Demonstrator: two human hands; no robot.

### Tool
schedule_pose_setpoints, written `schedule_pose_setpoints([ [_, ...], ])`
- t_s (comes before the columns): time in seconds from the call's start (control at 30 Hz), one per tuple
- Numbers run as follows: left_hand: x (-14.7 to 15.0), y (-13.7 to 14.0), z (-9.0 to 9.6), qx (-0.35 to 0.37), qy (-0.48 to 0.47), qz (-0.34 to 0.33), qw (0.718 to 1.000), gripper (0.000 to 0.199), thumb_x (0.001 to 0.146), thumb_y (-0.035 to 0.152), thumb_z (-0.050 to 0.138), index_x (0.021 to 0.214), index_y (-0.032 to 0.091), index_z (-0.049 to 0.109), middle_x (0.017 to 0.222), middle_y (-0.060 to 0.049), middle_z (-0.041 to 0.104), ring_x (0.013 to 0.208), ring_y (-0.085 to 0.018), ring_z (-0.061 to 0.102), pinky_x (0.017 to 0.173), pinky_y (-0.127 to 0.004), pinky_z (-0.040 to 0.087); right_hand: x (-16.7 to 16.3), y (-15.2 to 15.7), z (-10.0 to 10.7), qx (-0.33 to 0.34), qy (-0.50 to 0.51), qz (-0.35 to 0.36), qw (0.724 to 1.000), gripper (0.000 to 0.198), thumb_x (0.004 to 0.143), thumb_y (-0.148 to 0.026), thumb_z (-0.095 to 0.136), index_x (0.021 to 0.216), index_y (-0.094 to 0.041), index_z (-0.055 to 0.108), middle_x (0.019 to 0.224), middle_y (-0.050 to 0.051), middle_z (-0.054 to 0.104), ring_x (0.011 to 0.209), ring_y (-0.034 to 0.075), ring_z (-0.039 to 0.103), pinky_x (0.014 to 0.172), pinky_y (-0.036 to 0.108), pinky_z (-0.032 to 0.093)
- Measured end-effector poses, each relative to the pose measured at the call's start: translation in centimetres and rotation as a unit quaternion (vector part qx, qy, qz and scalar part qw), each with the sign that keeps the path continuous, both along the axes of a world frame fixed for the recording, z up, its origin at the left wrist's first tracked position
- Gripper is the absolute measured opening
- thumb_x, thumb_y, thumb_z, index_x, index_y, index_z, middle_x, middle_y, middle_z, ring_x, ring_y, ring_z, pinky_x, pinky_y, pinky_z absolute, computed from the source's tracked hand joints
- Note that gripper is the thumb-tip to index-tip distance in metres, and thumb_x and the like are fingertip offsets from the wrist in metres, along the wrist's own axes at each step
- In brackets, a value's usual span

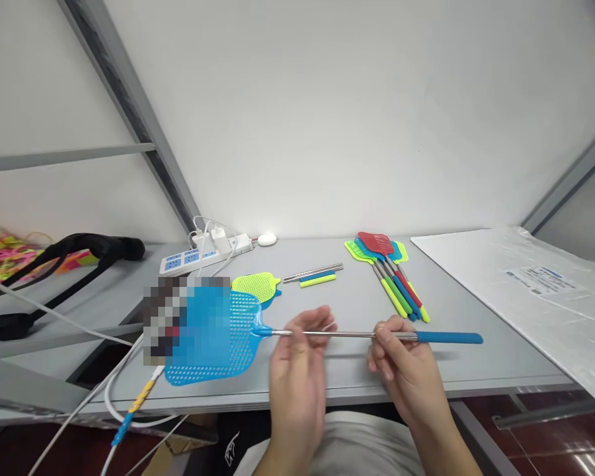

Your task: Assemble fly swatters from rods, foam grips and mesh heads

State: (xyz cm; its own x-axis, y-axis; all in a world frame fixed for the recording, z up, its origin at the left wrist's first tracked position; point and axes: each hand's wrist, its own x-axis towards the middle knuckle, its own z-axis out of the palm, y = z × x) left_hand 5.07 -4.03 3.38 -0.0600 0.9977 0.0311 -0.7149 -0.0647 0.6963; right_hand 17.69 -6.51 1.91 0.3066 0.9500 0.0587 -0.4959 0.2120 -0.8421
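Observation:
A blue fly swatter [242,334] with a thin metal rod lies level across both hands above the table's front edge. Its perforated head points left and its blue handle right; part of the head is blurred by a pixel patch. My left hand [300,370] holds the rod near the head, thumb over it and fingers loosely curled behind. Farther right, my right hand [401,360] pinches the rod just before the handle. Behind the swatter lie a yellow-green swatter head [254,286] over a blue one, metal rods [312,272] and a yellow-green handle grip [318,280] beside a blue one.
Several fly swatters with a red head [375,242] on top lie stacked at the back right. A white wrapped board [500,284] covers the table's right side. At the back left are a power strip [183,261], cables and a black strap-like object [79,244].

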Motion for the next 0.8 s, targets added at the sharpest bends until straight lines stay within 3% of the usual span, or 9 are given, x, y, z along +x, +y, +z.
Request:
schedule_pose_setpoints([
  [0.07,1.3,-0.7,-0.6,0.009,0.036,-0.084,0.996,0.036,0.089,0.048,0.061,0.099,0.016,0.073,0.113,-0.014,0.071,0.104,-0.026,0.067,0.089,-0.038,0.053,-0.4,0.1,-0.2,0.007,-0.001,0.016,1.0,0.022,0.082,-0.034,0.074,0.076,-0.02,0.058,0.052,-0.008,0.054,0.038,0.005,0.042,0.047,0.023,0.045],
  [0.13,2.1,-1.3,-1.0,0.008,0.052,-0.124,0.991,0.039,0.091,0.05,0.056,0.097,0.014,0.072,0.113,-0.016,0.071,0.102,-0.028,0.068,0.08,-0.035,0.055,-0.9,0.0,-0.5,0.007,0.002,0.026,1.0,0.022,0.083,-0.034,0.073,0.076,-0.02,0.057,0.051,-0.008,0.054,0.038,0.005,0.042,0.048,0.023,0.045],
  [0.2,2.4,-1.7,-1.3,0.0,0.052,-0.112,0.992,0.038,0.093,0.048,0.054,0.092,0.015,0.072,0.109,-0.016,0.072,0.1,-0.027,0.069,0.076,-0.034,0.055,-1.2,-0.2,-0.8,0.005,0.003,0.026,1.0,0.022,0.084,-0.034,0.072,0.077,-0.02,0.057,0.05,-0.008,0.055,0.039,0.005,0.043,0.049,0.022,0.045],
  [0.27,2.0,-1.7,-1.3,-0.008,0.038,-0.083,0.996,0.035,0.094,0.046,0.055,0.087,0.015,0.071,0.106,-0.014,0.073,0.099,-0.026,0.069,0.083,-0.035,0.054,-1.0,-0.3,-0.9,0.004,-0.003,0.031,1.0,0.021,0.084,-0.034,0.072,0.078,-0.02,0.058,0.051,-0.007,0.055,0.039,0.005,0.044,0.049,0.023,0.046],
  [0.5,-2.0,0.7,0.5,0.011,0.006,0.066,0.998,0.03,0.089,0.046,0.063,0.082,0.018,0.069,0.092,-0.006,0.075,0.083,-0.022,0.073,0.086,-0.04,0.056,2.9,-0.5,-0.2,-0.007,-0.006,-0.045,0.999,0.021,0.081,-0.033,0.075,0.077,-0.019,0.06,0.051,-0.008,0.052,0.036,0.002,0.038,0.045,0.02,0.045],
  [0.67,-3.4,2.1,0.6,0.04,0.038,0.053,0.997,0.033,0.088,0.048,0.063,0.08,0.016,0.069,0.09,-0.007,0.075,0.083,-0.023,0.072,0.088,-0.043,0.055,2.3,-0.6,-0.2,-0.029,0.06,-0.026,0.997,0.028,0.081,-0.035,0.075,0.07,-0.019,0.055,0.053,-0.009,0.047,0.035,0.001,0.032,0.042,0.019,0.041],
  [0.8,-1.9,1.2,-0.3,0.01,0.063,-0.029,0.998,0.032,0.091,0.046,0.059,0.096,0.016,0.07,0.109,-0.012,0.072,0.091,-0.023,0.071,0.089,-0.04,0.053,0.6,-0.6,-0.6,-0.024,0.068,-0.045,0.996,0.028,0.081,-0.035,0.075,0.071,-0.02,0.054,0.051,-0.009,0.046,0.036,0.002,0.033,0.044,0.02,0.042],
])
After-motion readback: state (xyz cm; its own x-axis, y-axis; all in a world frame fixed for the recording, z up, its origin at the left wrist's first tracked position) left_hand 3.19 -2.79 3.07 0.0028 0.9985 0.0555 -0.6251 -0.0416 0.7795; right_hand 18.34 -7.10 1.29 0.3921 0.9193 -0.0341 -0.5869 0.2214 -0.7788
